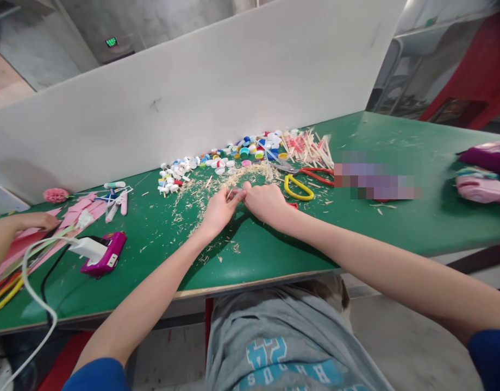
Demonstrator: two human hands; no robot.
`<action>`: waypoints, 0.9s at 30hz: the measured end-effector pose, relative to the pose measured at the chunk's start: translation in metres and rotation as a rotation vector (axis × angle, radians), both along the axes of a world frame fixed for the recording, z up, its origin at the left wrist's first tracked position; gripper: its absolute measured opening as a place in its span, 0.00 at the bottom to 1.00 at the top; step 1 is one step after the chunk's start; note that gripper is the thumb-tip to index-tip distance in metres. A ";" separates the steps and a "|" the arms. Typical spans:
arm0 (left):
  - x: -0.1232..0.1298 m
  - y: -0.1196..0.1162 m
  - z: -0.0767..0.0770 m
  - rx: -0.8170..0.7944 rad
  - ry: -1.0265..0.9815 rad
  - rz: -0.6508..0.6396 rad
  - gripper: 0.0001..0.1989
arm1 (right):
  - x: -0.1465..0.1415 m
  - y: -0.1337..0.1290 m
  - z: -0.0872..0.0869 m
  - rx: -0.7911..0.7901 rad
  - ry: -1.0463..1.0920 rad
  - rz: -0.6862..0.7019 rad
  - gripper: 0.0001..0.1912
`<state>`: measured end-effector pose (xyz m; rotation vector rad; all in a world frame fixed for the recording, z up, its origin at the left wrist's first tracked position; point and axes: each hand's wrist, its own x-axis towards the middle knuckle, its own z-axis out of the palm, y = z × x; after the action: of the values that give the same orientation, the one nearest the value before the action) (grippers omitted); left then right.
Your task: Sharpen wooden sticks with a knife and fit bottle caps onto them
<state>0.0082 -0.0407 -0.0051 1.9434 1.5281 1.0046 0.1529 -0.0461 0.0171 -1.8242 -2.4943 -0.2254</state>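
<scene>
My left hand is closed in a pinch on a thin wooden stick, whose pale end shows by the fingertips. Right against it, my right hand is a closed fist; what it grips is hidden by the fingers. Both hands are just above the green table. Pale wood shavings lie behind and to the left of the hands. Scissors with yellow handles and a tool with red handles lie behind my right hand.
Bottle caps and a bundle of wooden sticks lie along the white partition. At left are a purple power strip with a white cable, pink paper strips and another person's hand. Purple and pink items sit far right.
</scene>
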 end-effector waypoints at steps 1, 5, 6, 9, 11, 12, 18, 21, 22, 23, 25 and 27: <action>0.000 0.000 -0.001 0.003 -0.007 -0.006 0.27 | 0.001 0.002 0.001 -0.001 -0.001 0.017 0.21; 0.001 -0.001 -0.002 0.014 -0.023 -0.043 0.26 | 0.007 0.006 0.004 0.001 -0.001 0.077 0.21; 0.002 -0.002 -0.001 0.018 -0.023 -0.052 0.26 | 0.008 0.006 0.004 0.004 0.000 0.082 0.21; 0.002 -0.003 0.002 0.029 -0.015 -0.046 0.25 | 0.006 0.004 0.004 0.017 0.005 0.058 0.21; 0.001 -0.004 0.005 0.036 -0.002 -0.016 0.26 | 0.002 0.001 0.003 0.029 0.010 0.026 0.20; 0.001 -0.005 0.006 0.039 0.007 0.000 0.26 | 0.000 0.000 0.003 0.034 0.013 0.010 0.20; 0.001 -0.005 0.007 0.046 0.060 0.048 0.29 | -0.006 -0.005 0.000 0.033 0.025 -0.048 0.20; 0.002 -0.005 0.007 0.043 0.076 0.060 0.29 | -0.006 -0.005 0.000 0.025 0.032 -0.062 0.20; 0.002 -0.004 0.007 0.040 0.080 0.062 0.29 | -0.006 -0.006 0.000 0.022 0.035 -0.065 0.20; 0.002 -0.004 0.008 0.037 0.084 0.063 0.29 | -0.007 -0.006 -0.001 0.018 0.037 -0.068 0.20; 0.002 -0.004 0.008 0.032 0.089 0.061 0.29 | -0.008 -0.007 -0.001 0.009 0.040 -0.073 0.20; 0.001 -0.003 0.007 0.029 0.090 0.056 0.29 | -0.009 -0.008 -0.002 0.001 0.042 -0.078 0.20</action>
<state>0.0095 -0.0438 0.0020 2.0003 1.6344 0.9793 0.1434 -0.0539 0.0154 -1.9067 -2.3980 -0.1893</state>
